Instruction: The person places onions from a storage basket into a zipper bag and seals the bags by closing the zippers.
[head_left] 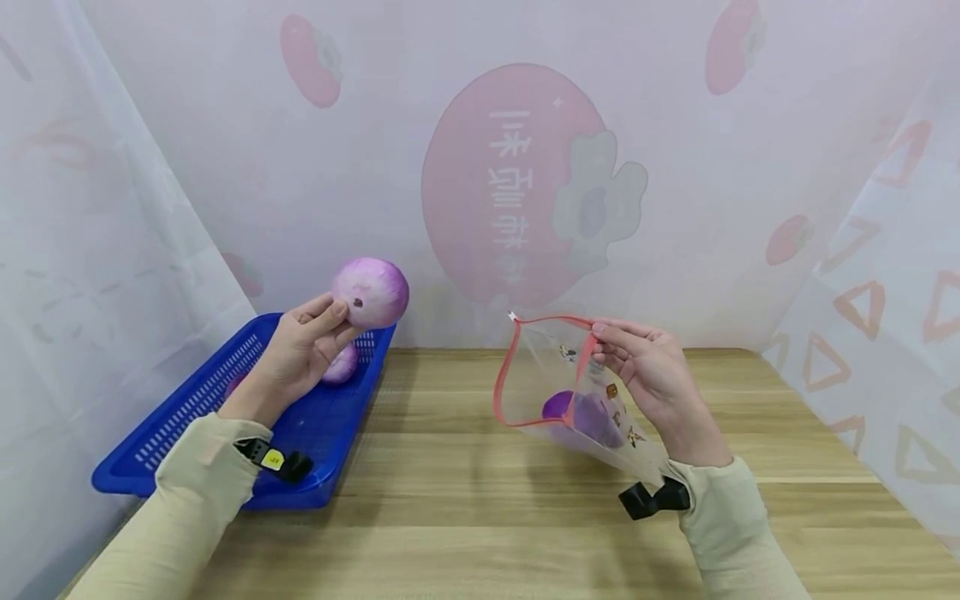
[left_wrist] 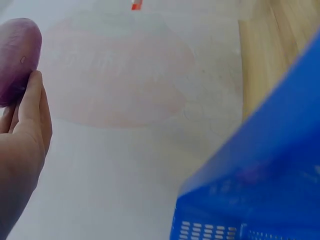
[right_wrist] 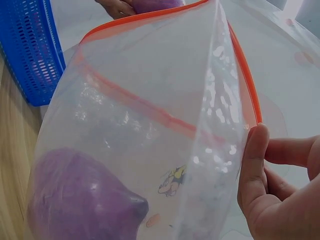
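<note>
My left hand (head_left: 300, 350) holds a purple onion (head_left: 372, 292) between thumb and fingers, raised above the far right end of the blue basket. In the left wrist view the same onion (left_wrist: 19, 60) shows at the left edge. With thumb and fingers my right hand (head_left: 648, 367) pinches the red-orange rim of a clear zip bag (head_left: 536, 367), whose mouth gapes toward the left. Inside the bag lies another purple onion (right_wrist: 87, 195), seen through the printed plastic in the right wrist view.
The blue plastic basket (head_left: 303, 492) with slotted sides stands on the left of the wooden table (head_left: 450, 500). An onion (head_left: 341, 365) lies in it, with more purple partly hidden behind my left hand. A printed pale curtain (head_left: 675, 250) hangs behind the table.
</note>
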